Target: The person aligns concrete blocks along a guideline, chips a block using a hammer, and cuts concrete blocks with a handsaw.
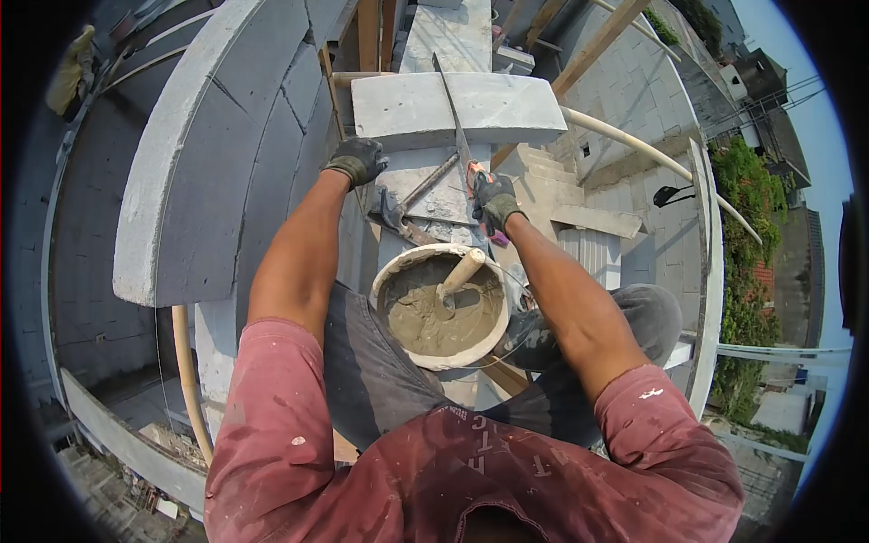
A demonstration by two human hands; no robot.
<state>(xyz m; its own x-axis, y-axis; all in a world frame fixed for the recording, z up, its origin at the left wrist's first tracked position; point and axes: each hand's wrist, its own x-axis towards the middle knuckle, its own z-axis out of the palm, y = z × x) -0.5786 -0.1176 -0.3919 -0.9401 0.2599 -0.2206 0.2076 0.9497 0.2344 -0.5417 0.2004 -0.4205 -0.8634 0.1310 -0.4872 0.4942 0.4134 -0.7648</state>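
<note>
My right hand (496, 201), in a dark glove, is wrapped round the orange handle of a handsaw (450, 100). The saw's blade lies across a pale aerated concrete block (516, 100), pointing away from me. My left hand (358, 163), also gloved, is curled closed at the block's near left corner; its palm side is hidden. Between my hands and the bucket lies a hammer-like tool (391, 213) with a long handle. Close in front of me stands a bucket (384, 339) of wet grey mortar (434, 326), with a round wooden handle (463, 270) sticking up from it.
A curved block wall (213, 172) rises on my left. Wooden props (602, 45) and a pale pole (634, 140) cross at the right. Concrete stairs (548, 181) lie lower down beyond my right hand. The building's outer edge (704, 271) runs along the far right.
</note>
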